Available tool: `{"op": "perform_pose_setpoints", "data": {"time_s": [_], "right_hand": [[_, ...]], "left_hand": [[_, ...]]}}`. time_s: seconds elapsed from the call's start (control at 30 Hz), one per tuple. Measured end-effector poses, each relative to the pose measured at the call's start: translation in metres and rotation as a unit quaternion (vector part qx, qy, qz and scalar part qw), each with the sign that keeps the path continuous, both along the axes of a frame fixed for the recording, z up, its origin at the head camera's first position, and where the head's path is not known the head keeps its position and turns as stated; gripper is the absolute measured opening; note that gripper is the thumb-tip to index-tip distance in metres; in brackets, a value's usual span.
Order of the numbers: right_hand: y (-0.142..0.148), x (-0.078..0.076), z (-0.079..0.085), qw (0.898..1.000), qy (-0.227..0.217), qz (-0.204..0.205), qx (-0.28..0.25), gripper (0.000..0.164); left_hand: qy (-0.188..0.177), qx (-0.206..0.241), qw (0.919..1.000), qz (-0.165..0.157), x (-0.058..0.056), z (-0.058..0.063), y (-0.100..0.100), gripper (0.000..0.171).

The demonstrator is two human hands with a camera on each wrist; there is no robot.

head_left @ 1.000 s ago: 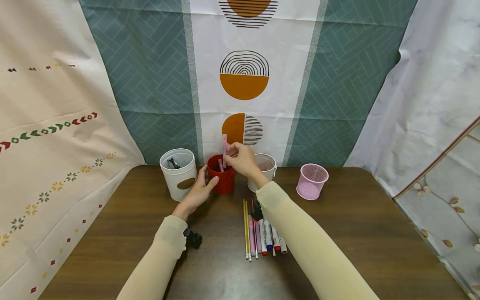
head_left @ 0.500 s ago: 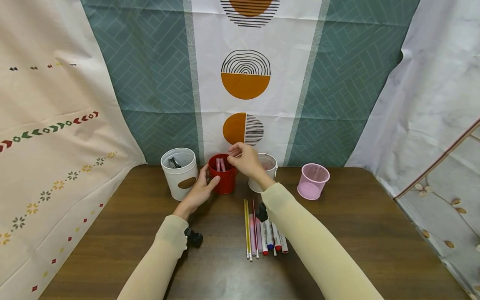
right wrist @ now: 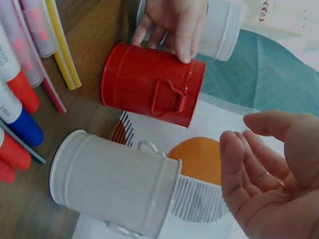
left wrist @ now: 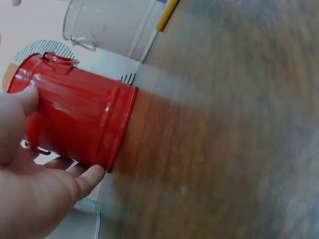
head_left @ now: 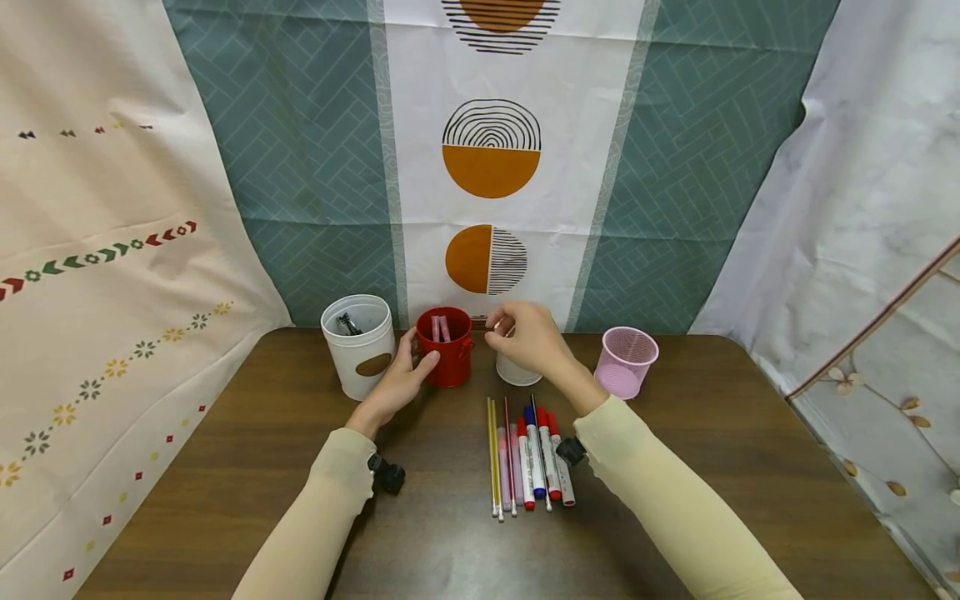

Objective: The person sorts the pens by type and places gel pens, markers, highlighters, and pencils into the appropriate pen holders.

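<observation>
My left hand (head_left: 397, 383) holds the side of a small red metal bucket (head_left: 453, 365), thumb on the near side and fingers around the far side. The bucket stands upright, and two pink pens (head_left: 440, 329) poke up inside it. In the right wrist view, my right hand (right wrist: 279, 174) has loosely bent fingers with nothing between them. It hovers at the mouth of a white metal bucket (right wrist: 117, 181), overlapping that rim in the head view. A row of writing tools lies in front: yellow pencils (head_left: 493, 462), pink pens (head_left: 504, 479) and red- and blue-capped markers (head_left: 536, 454).
A taller white bin (head_left: 352, 367) with a black item (head_left: 347, 325) inside stands left of the red bucket. To the right is a pink mesh cup (head_left: 626, 360). A patterned cloth (head_left: 322, 208) hangs behind the wooden table (head_left: 262, 442).
The right hand let go of a pink pen into the red bucket, beside another one. It then moved right, to above the white bucket. My left hand kept its place on the red bucket.
</observation>
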State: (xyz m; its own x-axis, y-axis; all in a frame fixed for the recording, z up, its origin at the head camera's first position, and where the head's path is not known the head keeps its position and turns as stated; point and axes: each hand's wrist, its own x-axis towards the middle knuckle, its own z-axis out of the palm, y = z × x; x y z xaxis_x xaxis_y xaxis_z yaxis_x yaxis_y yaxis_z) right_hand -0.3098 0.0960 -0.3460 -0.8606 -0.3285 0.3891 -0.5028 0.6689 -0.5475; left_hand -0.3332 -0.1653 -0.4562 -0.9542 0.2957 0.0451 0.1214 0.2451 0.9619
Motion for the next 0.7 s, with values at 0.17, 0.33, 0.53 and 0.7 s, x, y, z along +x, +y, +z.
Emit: {"op": "perform_pose_setpoints", "data": {"time_s": [0.17, 0.33, 0.53, 0.7], "right_hand": [[0.012, 0.018, 0.001, 1.0, 0.002, 0.009, 0.017, 0.004], [0.02, 0.039, -0.003, 0.998, -0.028, 0.01, 0.049, 0.007], [0.024, 0.06, -0.019, 0.995, -0.065, 0.01, 0.074, 0.008], [0.026, 0.073, -0.039, 0.993, -0.083, 0.014, 0.081, 0.009]], "left_hand": [[0.018, -0.013, 0.9997, 0.006, -0.003, -0.007, 0.0, 0.081], [0.023, -0.017, 0.9995, 0.01, -0.003, -0.007, 0.0, 0.083], [0.025, -0.011, 0.9996, 0.011, -0.004, -0.009, -0.001, 0.088], [0.027, -0.01, 0.9996, 0.007, -0.005, -0.012, -0.001, 0.085]]}}
